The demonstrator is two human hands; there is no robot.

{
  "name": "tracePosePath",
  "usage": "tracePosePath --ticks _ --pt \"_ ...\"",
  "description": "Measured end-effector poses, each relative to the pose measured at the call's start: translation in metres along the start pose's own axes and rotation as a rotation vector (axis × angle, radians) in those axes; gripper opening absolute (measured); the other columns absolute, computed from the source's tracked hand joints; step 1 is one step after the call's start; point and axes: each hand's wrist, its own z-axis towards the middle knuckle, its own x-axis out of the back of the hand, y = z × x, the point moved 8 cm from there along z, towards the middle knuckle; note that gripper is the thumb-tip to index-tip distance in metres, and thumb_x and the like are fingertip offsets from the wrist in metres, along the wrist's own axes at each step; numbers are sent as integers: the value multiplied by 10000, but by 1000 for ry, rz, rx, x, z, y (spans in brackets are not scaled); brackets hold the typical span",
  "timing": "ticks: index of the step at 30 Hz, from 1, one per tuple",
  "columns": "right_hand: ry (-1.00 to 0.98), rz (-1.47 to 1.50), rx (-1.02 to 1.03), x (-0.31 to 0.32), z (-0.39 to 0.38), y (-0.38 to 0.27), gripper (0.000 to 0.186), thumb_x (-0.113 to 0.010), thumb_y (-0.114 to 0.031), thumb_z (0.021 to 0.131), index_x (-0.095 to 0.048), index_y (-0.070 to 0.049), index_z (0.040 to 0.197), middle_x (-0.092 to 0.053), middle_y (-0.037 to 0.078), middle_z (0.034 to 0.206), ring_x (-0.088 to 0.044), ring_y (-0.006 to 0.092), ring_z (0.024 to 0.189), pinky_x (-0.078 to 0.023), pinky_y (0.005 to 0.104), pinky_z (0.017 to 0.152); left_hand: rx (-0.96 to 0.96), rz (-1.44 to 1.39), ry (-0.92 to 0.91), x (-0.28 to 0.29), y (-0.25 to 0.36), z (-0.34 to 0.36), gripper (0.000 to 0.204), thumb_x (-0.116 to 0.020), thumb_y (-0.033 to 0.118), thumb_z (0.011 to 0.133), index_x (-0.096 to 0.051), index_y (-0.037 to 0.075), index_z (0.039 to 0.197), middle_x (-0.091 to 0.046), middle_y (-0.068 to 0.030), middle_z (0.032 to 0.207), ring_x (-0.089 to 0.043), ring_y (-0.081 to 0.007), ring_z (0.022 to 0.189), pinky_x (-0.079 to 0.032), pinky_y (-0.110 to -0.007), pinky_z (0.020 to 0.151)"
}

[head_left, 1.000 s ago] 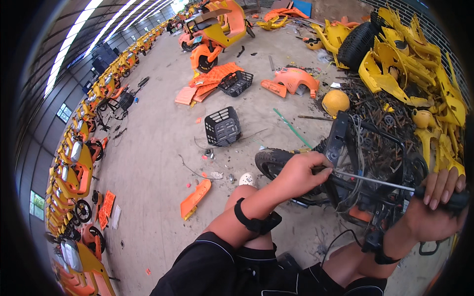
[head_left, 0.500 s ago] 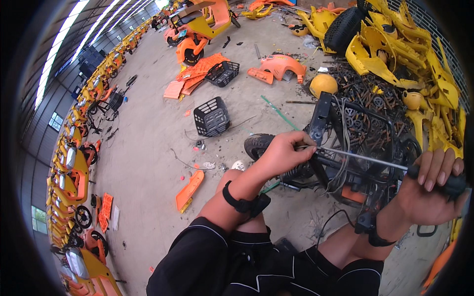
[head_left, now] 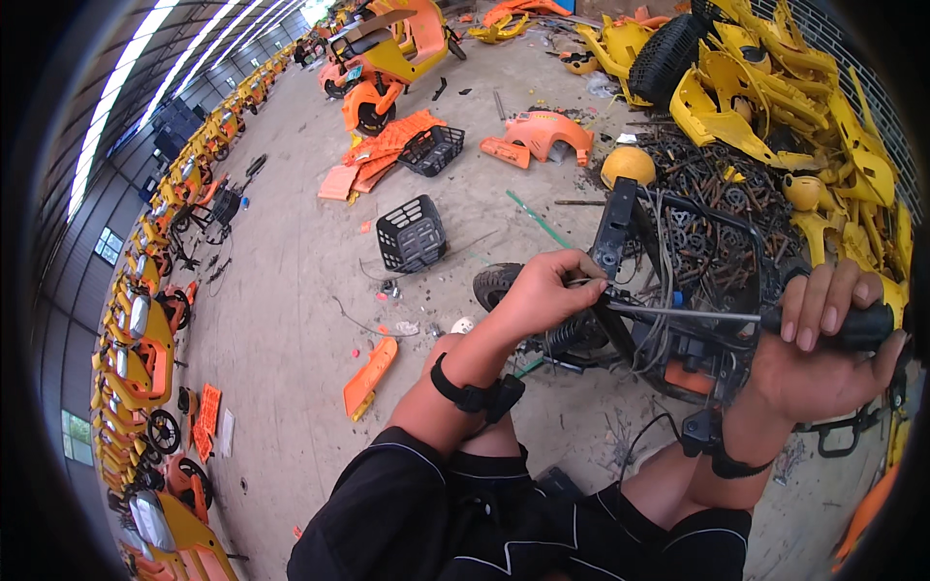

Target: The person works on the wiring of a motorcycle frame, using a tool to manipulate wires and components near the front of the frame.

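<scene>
Fingers of the right hand (head_left: 819, 353) wrap the dark handle (head_left: 867, 329) of a long-shafted screwdriver (head_left: 702, 314), which lies crosswise on the near right, its shaft running left toward the left hand (head_left: 544, 292), where thumb and forefinger are pinched together (whether they grip anything cannot be told). Beneath and around the shaft stands a black vehicle frame (head_left: 610, 232), draped with grey cables (head_left: 662, 281). Beyond, at far right, lie heaped metal parts (head_left: 722, 208) and yellow panels (head_left: 715, 118); farther left, a black basket (head_left: 412, 234).
</scene>
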Motion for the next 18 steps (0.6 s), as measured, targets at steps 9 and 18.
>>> tracePosePath --ticks 9,18 --pt "12 -19 114 -2 0 -16 425 -541 -440 1001 -511 -16 1027 -460 70 811 -432 143 599 -378 282 564 -2 -12 -43 -1 -2 4 138 -779 112 917 -713 14 988 -633 56 795 -525 -27 729 -450 -231 634" --pt "16 -32 117 -6 0 -10 452 -530 -483 1012 -475 -35 1038 -469 71 820 -443 145 597 -393 289 558 -31 -8 -54 -1 2 4 105 -775 96 912 -715 33 971 -589 78 769 -480 -18 694 -403 -220 601"
